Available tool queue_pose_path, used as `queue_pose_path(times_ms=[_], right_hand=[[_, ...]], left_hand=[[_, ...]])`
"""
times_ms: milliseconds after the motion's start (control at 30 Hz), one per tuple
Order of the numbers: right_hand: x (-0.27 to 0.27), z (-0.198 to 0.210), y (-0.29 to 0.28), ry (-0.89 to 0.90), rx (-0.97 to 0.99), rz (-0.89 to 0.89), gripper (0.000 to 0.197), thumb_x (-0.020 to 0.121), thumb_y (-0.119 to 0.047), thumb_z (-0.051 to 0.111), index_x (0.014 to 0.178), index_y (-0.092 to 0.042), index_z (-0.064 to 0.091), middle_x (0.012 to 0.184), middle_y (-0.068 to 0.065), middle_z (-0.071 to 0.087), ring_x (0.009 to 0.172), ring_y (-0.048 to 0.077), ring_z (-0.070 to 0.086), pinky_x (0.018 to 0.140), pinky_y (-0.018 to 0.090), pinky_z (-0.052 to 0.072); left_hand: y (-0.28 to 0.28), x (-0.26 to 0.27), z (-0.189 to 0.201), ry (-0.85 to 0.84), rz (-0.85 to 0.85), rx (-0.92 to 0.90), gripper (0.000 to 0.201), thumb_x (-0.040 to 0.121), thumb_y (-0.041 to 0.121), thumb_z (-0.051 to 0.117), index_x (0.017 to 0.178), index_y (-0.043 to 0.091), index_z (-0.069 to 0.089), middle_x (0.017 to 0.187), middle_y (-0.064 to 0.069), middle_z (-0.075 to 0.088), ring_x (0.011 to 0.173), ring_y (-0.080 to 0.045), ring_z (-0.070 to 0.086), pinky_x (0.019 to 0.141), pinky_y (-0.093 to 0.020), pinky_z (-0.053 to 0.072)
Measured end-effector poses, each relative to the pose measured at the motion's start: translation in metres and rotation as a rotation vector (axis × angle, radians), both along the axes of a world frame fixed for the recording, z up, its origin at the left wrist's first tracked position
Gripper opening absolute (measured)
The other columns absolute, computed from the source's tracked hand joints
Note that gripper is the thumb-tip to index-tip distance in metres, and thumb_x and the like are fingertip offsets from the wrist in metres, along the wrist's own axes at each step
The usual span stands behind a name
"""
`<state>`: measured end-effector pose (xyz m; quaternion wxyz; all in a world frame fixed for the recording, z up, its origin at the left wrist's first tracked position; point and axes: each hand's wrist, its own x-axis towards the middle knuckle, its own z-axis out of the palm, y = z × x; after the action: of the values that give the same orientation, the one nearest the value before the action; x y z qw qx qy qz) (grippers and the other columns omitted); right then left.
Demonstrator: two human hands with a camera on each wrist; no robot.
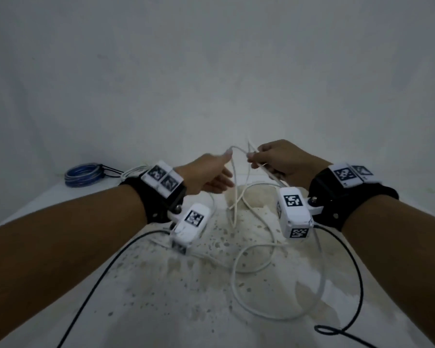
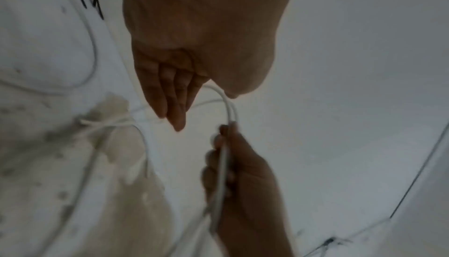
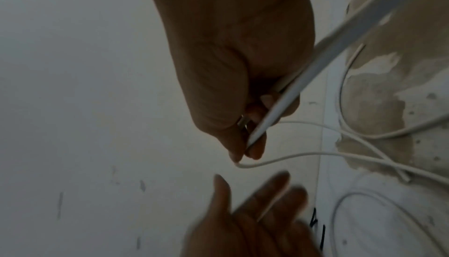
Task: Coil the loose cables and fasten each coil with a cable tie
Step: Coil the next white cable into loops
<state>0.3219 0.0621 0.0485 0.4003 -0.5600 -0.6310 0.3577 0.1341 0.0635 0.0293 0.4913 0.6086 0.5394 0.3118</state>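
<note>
Stained white table point(image 1: 161, 297), worn patch in the middle. White cable point(image 1: 239, 292) mostly loose on it: one big loop near the front edge, strands crossing toward the middle, upper part lifted off the surface between the hands. Both forearms reach in over the table, wrist cameras strapped on.

Right hand point(image 1: 279, 159) clenched around a bundle of cable strands, thumb and forefinger pinching where the cable bends back in a small raised loop.

Left hand point(image 1: 209, 175) relaxed, fingers straight, gripping nothing. Thumb tip touches or sits just beside the raised loop; can't tell which. Blurred in the right wrist view.

Blue cable coil point(image 1: 84, 175), already bundled, far left at the back of the table. Black cable ties point(image 1: 112, 170) just beside it, well apart from the hands.
</note>
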Motion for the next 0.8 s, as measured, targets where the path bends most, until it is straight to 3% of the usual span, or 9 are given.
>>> queue_pose_path(times_ms=[67,133,200,267,367,433,500,667,800], right_hand=[[-0.015,0.003,0.002,-0.031,0.076,0.025,0.023,0.087,-0.021,0.073,0.076,-0.003,0.066,0.066,0.011,0.063,0.039,0.011,0.039,0.037,0.017,0.029],[-0.023,0.01,0.004,-0.046,0.152,0.008,0.024,0.088,-0.019,0.071,0.071,-0.003,0.064,0.061,0.013,0.055,0.04,0.012,0.039,0.037,0.016,0.028],[-0.022,0.018,0.006,-0.033,0.226,-0.071,0.027,0.09,-0.022,0.069,0.074,-0.001,0.067,0.066,0.011,0.062,0.036,0.007,0.04,0.036,0.014,0.028],[-0.013,0.025,0.008,-0.008,0.283,-0.178,0.027,0.092,-0.025,0.067,0.077,-0.003,0.07,0.069,0.005,0.066,0.031,0.001,0.039,0.035,0.013,0.028],[-0.002,0.031,0.009,0.134,0.245,-0.151,0.024,0.093,-0.023,0.067,0.083,0.0,0.068,0.068,0.006,0.064,0.033,0.006,0.034,0.037,0.015,0.025],[-0.003,0.028,0.013,0.237,0.168,-0.142,0.025,0.094,-0.023,0.065,0.082,-0.001,0.064,0.066,0.007,0.062,0.036,0.01,0.032,0.037,0.016,0.023],[-0.005,0.018,0.019,0.298,0.083,-0.234,0.027,0.094,-0.023,0.063,0.074,-0.005,0.06,0.061,0.006,0.056,0.033,0.01,0.033,0.036,0.016,0.025],[0.01,-0.016,0.029,0.714,-0.217,-0.288,0.034,0.101,-0.022,0.048,0.069,-0.011,0.046,0.053,0.0,0.033,0.029,0.008,0.027,0.033,0.014,0.024],[0.013,-0.025,0.028,0.836,-0.258,-0.248,0.038,0.105,-0.029,0.039,0.073,-0.009,0.047,0.057,-0.001,0.029,0.039,0.008,0.024,0.034,0.014,0.022]], left_hand=[[-0.005,0.011,0.025,-0.156,-0.008,-0.067,0.059,0.101,0.055,0.037,0.093,0.004,0.066,0.082,-0.013,0.073,0.064,-0.017,0.068,0.055,-0.022,0.054],[-0.003,0.017,0.041,-0.144,-0.002,0.02,0.033,0.103,0.03,0.044,0.091,0.007,0.065,0.088,-0.011,0.073,0.065,-0.014,0.068,0.054,-0.02,0.053],[0.003,0.017,0.054,-0.076,0.094,0.161,0.021,0.1,0.013,0.044,0.103,0.003,0.063,0.092,-0.011,0.075,0.064,-0.013,0.068,0.049,-0.019,0.05],[0.011,0.011,0.072,-0.07,0.156,0.217,0.019,0.101,0.008,0.04,0.11,0.001,0.055,0.094,-0.014,0.075,0.062,-0.013,0.067,0.044,-0.018,0.046],[0.012,0.011,0.091,-0.179,0.046,-0.092,0.024,0.103,0.023,0.047,0.115,0.002,0.046,0.107,-0.024,0.071,0.063,-0.02,0.072,0.044,-0.021,0.05],[0.01,0.023,0.085,-0.247,-0.041,-0.251,0.04,0.1,0.036,0.052,0.121,0.004,0.044,0.116,-0.026,0.067,0.07,-0.029,0.074,0.045,-0.026,0.054],[0.009,0.042,0.067,-0.237,-0.063,-0.268,0.042,0.098,0.039,0.057,0.12,0.005,0.045,0.11,-0.023,0.069,0.067,-0.027,0.074,0.044,-0.025,0.053],[-0.005,0.069,0.006,-0.213,-0.177,-0.35,0.009,0.099,0.015,0.054,0.099,0.009,0.06,0.077,-0.009,0.072,0.064,-0.016,0.069,0.057,-0.024,0.057],[-0.006,0.084,-0.014,-0.296,-0.129,-0.287,0.01,0.09,0.0,0.058,0.085,0.008,0.061,0.076,-0.006,0.066,0.066,-0.015,0.061,0.055,-0.022,0.052]])
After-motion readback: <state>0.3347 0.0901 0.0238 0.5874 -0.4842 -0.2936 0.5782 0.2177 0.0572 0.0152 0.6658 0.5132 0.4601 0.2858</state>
